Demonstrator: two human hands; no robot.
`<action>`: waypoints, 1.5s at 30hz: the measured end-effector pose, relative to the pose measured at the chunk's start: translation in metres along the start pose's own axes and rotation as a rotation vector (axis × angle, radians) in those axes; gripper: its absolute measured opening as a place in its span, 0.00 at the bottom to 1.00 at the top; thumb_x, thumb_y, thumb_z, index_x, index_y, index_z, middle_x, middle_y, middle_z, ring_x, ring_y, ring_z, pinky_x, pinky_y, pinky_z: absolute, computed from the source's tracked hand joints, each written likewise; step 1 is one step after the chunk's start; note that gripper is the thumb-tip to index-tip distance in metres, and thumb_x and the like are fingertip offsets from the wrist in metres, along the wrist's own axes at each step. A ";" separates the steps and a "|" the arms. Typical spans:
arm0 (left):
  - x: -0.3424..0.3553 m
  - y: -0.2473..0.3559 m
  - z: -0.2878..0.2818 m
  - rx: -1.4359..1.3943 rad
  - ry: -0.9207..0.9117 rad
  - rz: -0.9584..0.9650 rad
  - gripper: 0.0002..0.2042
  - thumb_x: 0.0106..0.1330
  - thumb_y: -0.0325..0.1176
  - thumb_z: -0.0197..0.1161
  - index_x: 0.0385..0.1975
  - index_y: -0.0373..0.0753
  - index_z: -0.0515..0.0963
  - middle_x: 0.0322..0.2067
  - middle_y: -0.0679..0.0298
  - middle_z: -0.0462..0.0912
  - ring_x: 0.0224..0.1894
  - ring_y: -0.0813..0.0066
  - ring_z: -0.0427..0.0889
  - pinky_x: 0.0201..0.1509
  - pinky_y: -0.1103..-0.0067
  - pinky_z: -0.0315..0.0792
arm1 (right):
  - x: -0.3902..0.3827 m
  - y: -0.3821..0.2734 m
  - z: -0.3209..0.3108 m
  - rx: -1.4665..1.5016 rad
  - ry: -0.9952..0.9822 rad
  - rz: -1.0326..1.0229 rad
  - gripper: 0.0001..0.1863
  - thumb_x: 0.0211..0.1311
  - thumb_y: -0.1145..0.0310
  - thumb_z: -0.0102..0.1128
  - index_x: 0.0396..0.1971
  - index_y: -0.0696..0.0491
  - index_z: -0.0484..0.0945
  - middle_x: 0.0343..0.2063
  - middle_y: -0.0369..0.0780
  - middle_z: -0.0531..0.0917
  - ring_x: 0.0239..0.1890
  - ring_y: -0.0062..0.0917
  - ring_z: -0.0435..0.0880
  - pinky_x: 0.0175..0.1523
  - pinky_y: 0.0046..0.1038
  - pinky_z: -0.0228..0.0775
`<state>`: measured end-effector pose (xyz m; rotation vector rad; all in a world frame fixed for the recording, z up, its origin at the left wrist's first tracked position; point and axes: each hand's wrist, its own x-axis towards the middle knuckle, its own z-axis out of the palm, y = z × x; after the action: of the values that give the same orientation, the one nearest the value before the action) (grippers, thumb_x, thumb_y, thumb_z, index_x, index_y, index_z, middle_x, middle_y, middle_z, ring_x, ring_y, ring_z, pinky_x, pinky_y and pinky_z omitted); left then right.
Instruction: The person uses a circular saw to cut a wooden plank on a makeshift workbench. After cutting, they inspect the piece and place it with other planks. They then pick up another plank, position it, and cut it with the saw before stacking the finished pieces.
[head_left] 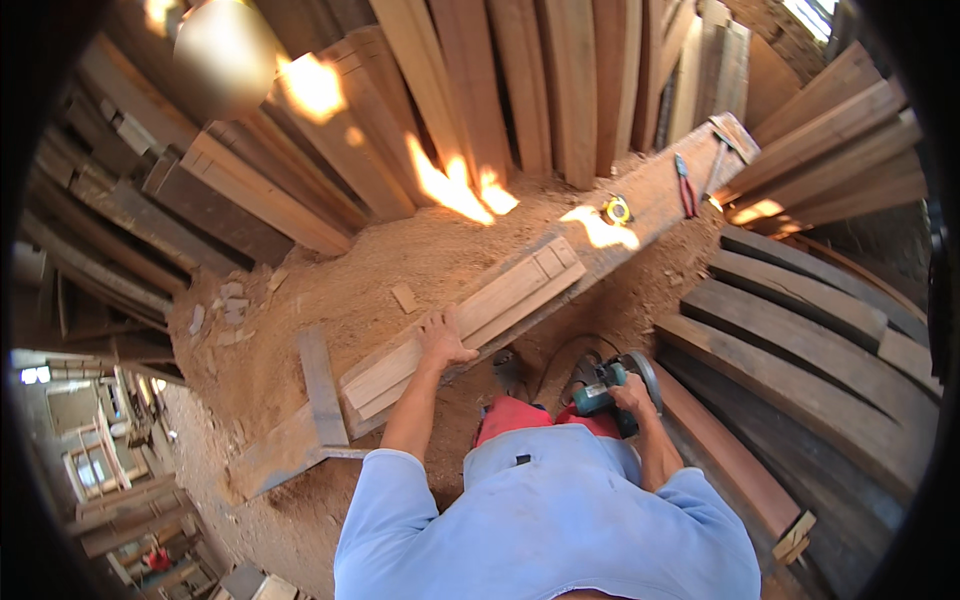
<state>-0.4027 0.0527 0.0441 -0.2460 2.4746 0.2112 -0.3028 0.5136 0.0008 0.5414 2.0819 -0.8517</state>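
Sawdust covers the long plank surface (655,195) amid leaning timber. Nearest, the right hand (632,396) grips a teal circular saw (612,384) below that surface, while the left hand (441,341) lies flat, fingers spread, on pale grooved boards (470,318) atop it. Farther along rest a yellow tape measure (617,210) and red-handled pliers (686,186).

My left hand (441,343) flat on the wooden frame (470,320) lying along the long plank (640,215), my right hand (630,395) holding the circular saw (612,385) right of it, tape measure (617,210) and pliers (686,186) farther along the plank, boards (800,360) stacked to my right.
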 end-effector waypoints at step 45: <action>0.018 -0.006 0.031 0.072 0.396 0.349 0.65 0.30 0.63 0.83 0.72 0.34 0.61 0.56 0.43 0.77 0.52 0.45 0.78 0.55 0.54 0.70 | 0.464 0.168 0.076 -0.845 0.031 -0.143 0.14 0.60 0.61 0.59 0.38 0.52 0.86 0.41 0.47 0.88 0.44 0.40 0.88 0.49 0.40 0.81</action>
<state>-0.3972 0.0514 0.0083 0.1981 2.9019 0.2366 -0.4296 0.6106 -0.4727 -0.0553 2.2788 0.0152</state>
